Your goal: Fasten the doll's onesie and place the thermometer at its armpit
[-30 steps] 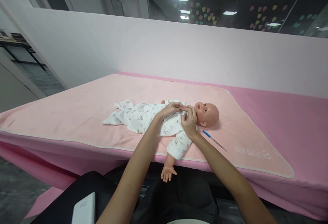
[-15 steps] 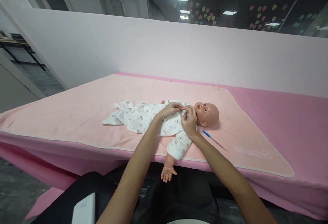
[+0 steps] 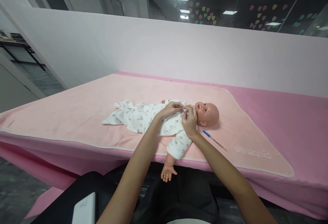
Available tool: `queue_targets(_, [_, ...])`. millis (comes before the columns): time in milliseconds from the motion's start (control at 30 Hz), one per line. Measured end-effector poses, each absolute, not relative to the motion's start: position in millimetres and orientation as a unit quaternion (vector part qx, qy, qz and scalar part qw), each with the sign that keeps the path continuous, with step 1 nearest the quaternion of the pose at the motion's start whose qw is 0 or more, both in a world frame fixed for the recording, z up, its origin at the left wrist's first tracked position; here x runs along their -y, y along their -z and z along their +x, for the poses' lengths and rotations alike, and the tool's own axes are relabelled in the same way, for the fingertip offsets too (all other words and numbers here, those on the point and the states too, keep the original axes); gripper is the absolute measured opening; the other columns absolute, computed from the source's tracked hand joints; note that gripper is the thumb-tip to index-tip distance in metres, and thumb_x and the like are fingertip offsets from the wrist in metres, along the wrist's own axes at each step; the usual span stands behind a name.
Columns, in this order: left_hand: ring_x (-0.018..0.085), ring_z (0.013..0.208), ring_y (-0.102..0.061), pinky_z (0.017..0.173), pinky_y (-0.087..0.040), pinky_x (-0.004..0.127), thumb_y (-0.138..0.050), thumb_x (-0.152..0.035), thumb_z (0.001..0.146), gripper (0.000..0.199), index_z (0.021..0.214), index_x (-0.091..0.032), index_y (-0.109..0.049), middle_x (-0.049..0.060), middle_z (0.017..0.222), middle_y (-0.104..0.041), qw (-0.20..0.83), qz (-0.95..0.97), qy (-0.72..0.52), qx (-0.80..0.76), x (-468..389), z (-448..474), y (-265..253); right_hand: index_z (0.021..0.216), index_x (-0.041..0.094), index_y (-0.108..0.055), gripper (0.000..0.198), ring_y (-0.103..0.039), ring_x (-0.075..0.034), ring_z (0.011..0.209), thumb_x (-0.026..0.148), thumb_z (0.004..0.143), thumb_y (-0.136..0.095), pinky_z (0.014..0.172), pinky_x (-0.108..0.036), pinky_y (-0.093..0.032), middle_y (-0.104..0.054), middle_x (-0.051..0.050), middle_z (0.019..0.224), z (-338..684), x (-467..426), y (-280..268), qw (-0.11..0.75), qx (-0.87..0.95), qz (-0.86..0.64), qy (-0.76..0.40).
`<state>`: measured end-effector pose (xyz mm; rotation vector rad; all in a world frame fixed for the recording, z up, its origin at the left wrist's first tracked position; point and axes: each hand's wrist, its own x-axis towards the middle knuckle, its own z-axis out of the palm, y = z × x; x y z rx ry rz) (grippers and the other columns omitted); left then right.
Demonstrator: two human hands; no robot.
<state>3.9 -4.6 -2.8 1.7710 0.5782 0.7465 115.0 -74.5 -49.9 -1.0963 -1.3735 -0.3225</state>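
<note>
A baby doll point(image 3: 208, 114) lies on its back on a peach mat, head to the right. It wears a white printed top point(image 3: 170, 125) and matching trousers point(image 3: 137, 116). My left hand point(image 3: 173, 109) lies over the chest, its fingertips pinched on the top near the neckline. Close beside it, my right hand point(image 3: 189, 118) is curled, thumb and fingers pinching the same cloth below the doll's chin. The fingertips of both hands almost meet, and the exact bit of cloth between them is hidden. One doll arm point(image 3: 169, 166) hangs over the table's front edge, palm up.
A blue-capped pen point(image 3: 214, 140) lies on the peach mat point(image 3: 84, 104) near the doll's head. Pink cloth point(image 3: 287, 121) covers the table. A white wall point(image 3: 179, 53) rises behind it. A white power-bank-like block point(image 3: 84, 209) rests at lower left, beside my leg.
</note>
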Motion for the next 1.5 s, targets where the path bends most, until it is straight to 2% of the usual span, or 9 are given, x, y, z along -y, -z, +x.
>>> queue_targets(167, [0.014,0.076,-0.056,0.073,-0.042,0.025,-0.062,-0.025,0.065,0.019,0.080,-0.014,-0.066,0.002,0.078,-0.063,0.540,0.735,-0.328,-0.245,6.1,5.0,2.4,0.094,0.019,-0.053,0.026,-0.050,-0.017,0.097,0.007,0.081,-0.034,0.087,-0.034,-0.045,-0.053,-0.008,0.096,115.4,74.2,49.5,0.626,0.598,-0.483,0.131])
queue_targets(267, [0.014,0.077,-0.057,0.074,-0.043,0.027,-0.062,-0.028,0.065,0.019,0.078,-0.014,-0.065,0.003,0.081,-0.064,0.522,0.695,-0.409,-0.278,9.3,6.9,4.4,0.091,0.019,-0.056,0.026,-0.051,-0.017,0.094,0.008,0.081,-0.034,0.085,-0.034,-0.045,-0.053,-0.008,0.094,115.3,76.8,46.5,0.609,0.612,-0.488,0.128])
queue_targets(400, [0.013,0.068,-0.057,0.073,-0.045,0.029,-0.059,-0.034,0.069,0.020,0.074,-0.014,-0.062,0.003,0.079,-0.063,0.494,0.640,-0.497,-0.315,14.2,2.1,10.2,0.082,0.020,-0.061,0.021,-0.050,-0.018,0.094,0.011,0.079,-0.042,0.084,-0.033,-0.042,-0.056,-0.007,0.096,114.3,81.5,40.1,0.531,0.684,-0.478,0.151])
queue_targets(567, [0.013,0.075,-0.057,0.088,-0.038,0.031,-0.057,-0.033,0.073,0.019,0.076,-0.016,-0.064,0.001,0.075,-0.063,0.417,0.713,-0.466,-0.317,21.8,-21.8,11.7,0.082,0.020,-0.063,0.015,-0.046,-0.021,0.103,0.020,0.079,-0.048,0.089,-0.035,-0.036,-0.056,-0.007,0.106,111.5,78.1,31.6,0.432,0.737,-0.493,0.165])
queue_targets(700, [0.013,0.068,-0.054,0.076,-0.042,0.028,-0.059,-0.028,0.070,0.022,0.088,-0.016,-0.064,0.000,0.065,-0.058,0.425,0.742,-0.409,-0.319,24.9,-40.7,9.5,0.082,0.018,-0.062,0.014,-0.047,-0.021,0.099,0.020,0.076,-0.049,0.088,-0.035,-0.034,-0.058,-0.008,0.100,105.9,69.7,23.4,0.371,0.754,-0.520,0.152])
queue_targets(800, [0.012,0.066,-0.053,0.068,-0.043,0.025,-0.059,-0.021,0.066,0.025,0.090,-0.015,-0.064,0.000,0.066,-0.058,0.441,0.740,-0.400,-0.314,23.6,-46.4,10.2,0.076,0.017,-0.058,0.009,-0.047,-0.021,0.094,0.017,0.071,-0.050,0.083,-0.034,-0.035,-0.058,-0.008,0.092,101.7,65.6,19.3,0.345,0.758,-0.533,0.146])
queue_targets(967, [0.012,0.069,-0.055,0.070,-0.043,0.025,-0.057,-0.015,0.061,0.027,0.086,-0.014,-0.065,0.002,0.076,-0.062,0.443,0.718,-0.432,-0.320,20.1,-44.6,16.4,0.074,0.018,-0.052,0.007,-0.046,-0.020,0.085,0.016,0.067,-0.050,0.078,-0.034,-0.034,-0.056,-0.006,0.083,101.0,66.1,22.2,0.356,0.767,-0.511,0.157])
queue_targets(1267, [0.016,0.079,-0.057,0.076,-0.043,0.028,-0.049,-0.017,0.063,0.020,0.077,-0.015,-0.064,0.003,0.079,-0.065,0.431,0.726,-0.434,-0.315,26.9,-41.8,14.2,0.079,0.018,-0.051,0.014,-0.047,-0.018,0.075,0.019,0.086,-0.040,0.072,-0.031,-0.035,-0.057,-0.004,0.074,103.4,69.9,34.4,0.459,0.755,-0.440,0.161])
queue_targets(1500, [0.015,0.077,-0.056,0.070,-0.043,0.025,-0.055,-0.020,0.065,0.019,0.083,-0.015,-0.061,0.004,0.083,-0.063,0.401,0.774,-0.391,-0.295,33.6,-42.4,9.7,0.078,0.019,-0.055,0.013,-0.049,-0.017,0.074,0.017,0.084,-0.043,0.073,-0.030,-0.036,-0.059,-0.003,0.071,103.5,69.0,36.7,0.472,0.743,-0.446,0.159])
